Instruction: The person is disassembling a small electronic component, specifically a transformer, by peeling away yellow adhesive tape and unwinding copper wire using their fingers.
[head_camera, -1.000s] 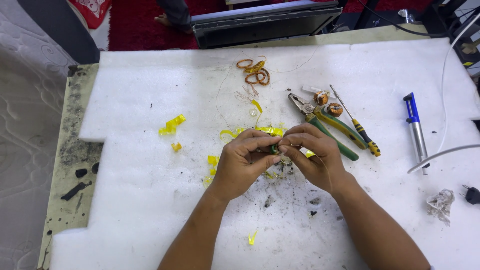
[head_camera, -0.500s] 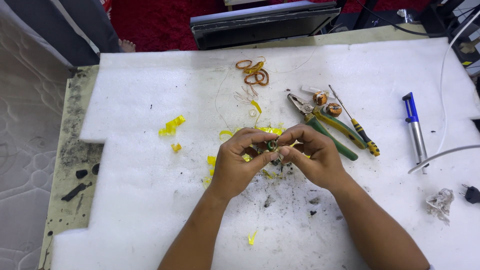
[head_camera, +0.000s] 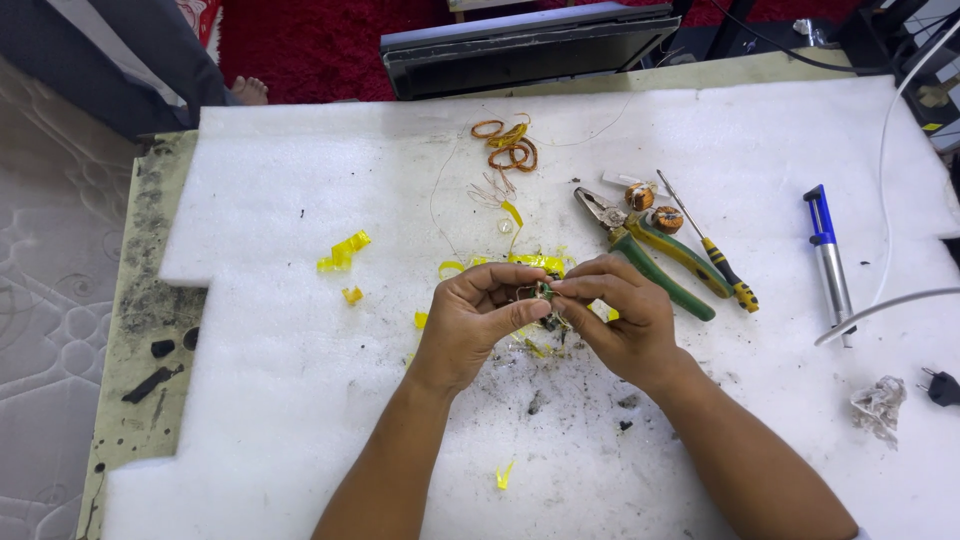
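Note:
My left hand (head_camera: 478, 318) and my right hand (head_camera: 617, 318) meet fingertip to fingertip over the middle of a white foam sheet (head_camera: 300, 400). Between the fingers sits a small dark green part (head_camera: 543, 292), pinched from both sides and mostly hidden. Bits of yellow tape (head_camera: 540, 262) lie just behind the hands, and dark crumbs (head_camera: 535, 400) lie under them. Green-handled pliers (head_camera: 650, 255) rest just right of my right hand.
Copper wire loops (head_camera: 508, 150) lie at the back. Two small wound coils (head_camera: 652, 208), a yellow-handled screwdriver (head_camera: 715, 250), a blue-and-silver pump tool (head_camera: 828, 258), a white cable (head_camera: 885, 300), a crumpled wad (head_camera: 878, 405) and a black plug (head_camera: 940, 385) sit right. Yellow scraps (head_camera: 343, 252) lie left. A person's bare foot (head_camera: 250, 90) shows at the far edge.
My fingers have shifted slightly on the small part while both hands stay in place. The view has tilted, showing more of the far edge.

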